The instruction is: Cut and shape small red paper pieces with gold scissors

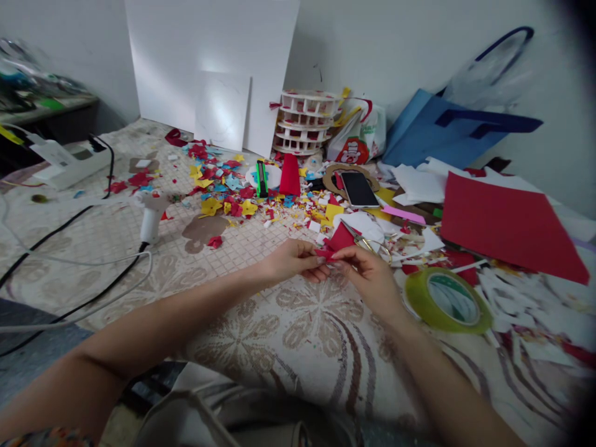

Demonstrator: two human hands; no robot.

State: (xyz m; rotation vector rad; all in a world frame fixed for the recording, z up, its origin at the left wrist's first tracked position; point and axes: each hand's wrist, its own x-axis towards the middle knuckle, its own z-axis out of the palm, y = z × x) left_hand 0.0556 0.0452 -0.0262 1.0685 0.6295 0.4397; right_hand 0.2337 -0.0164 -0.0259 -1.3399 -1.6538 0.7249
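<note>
Both hands meet over the patterned tablecloth near the middle of the view. A small red piece [325, 254] is pinched between the fingertips of my left hand [298, 259] and my right hand [367, 273]. Just beyond the fingers lies a larger red scrap [342, 237], with gold-handled scissors [365, 241] beside it, behind my right hand. Parts of the small red piece are covered by the fingers, so its exact shape is hard to tell.
A roll of yellow-green tape [416, 298] lies right of my right hand. A glue gun [149, 217] with a cable stands at left. Behind are paper scraps, a phone [359, 189], a green cutter [261, 179], a white tiered structure [307, 121] and a large red sheet [507, 223].
</note>
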